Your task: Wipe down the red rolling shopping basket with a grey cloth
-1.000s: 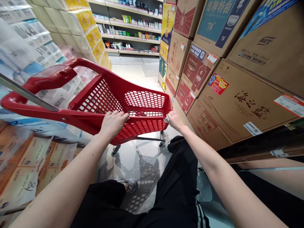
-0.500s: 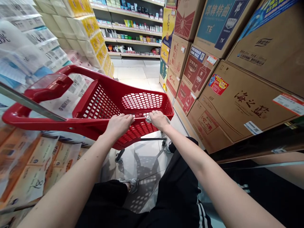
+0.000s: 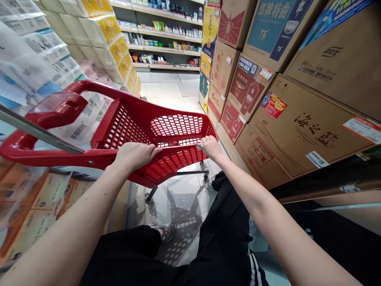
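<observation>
A red plastic shopping basket on wheels [image 3: 175, 127] stands tilted in a shop aisle in front of me, with nothing in it. My left hand [image 3: 133, 154] lies closed over its near rim. My right hand [image 3: 210, 146] grips the rim near the right corner and has a small white cloth or tissue pressed under the fingers. The basket's long red handle [image 3: 56, 109] sticks out to the left. My legs in black trousers are below the basket.
Stacked brown cartons [image 3: 300, 131] wall the right side of the aisle. Wrapped paper packs [image 3: 35, 67] and yellow packs [image 3: 116, 43] pile up on the left. Shelves of small goods [image 3: 166, 39] close the far end. Tiled floor [image 3: 169, 89] runs ahead.
My right hand slid right along the rim from the middle toward the right corner. My left hand shifted slightly left. The basket stayed about where it was.
</observation>
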Available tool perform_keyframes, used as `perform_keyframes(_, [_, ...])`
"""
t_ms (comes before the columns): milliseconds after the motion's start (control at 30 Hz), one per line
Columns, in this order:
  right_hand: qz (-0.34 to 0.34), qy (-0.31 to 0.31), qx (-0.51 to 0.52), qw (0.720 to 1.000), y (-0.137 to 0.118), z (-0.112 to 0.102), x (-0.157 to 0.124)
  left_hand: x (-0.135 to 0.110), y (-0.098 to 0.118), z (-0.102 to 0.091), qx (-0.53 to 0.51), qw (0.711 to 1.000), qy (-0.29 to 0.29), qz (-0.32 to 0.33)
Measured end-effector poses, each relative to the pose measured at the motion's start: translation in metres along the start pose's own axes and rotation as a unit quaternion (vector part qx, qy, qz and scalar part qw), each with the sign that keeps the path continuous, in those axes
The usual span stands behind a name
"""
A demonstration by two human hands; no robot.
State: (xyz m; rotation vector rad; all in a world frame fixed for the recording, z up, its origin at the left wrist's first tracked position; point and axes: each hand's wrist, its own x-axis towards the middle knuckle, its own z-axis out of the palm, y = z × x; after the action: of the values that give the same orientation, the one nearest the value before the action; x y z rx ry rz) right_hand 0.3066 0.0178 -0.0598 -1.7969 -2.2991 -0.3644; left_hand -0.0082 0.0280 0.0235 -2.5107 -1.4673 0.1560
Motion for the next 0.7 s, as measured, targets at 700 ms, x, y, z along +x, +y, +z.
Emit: perform_keyframes(700, [0.08,0.052,0.007,0.995,0.044,0.025,-0.02,-0.006,0.017,-0.001,-0.032,0.997,0.067,-0.024])
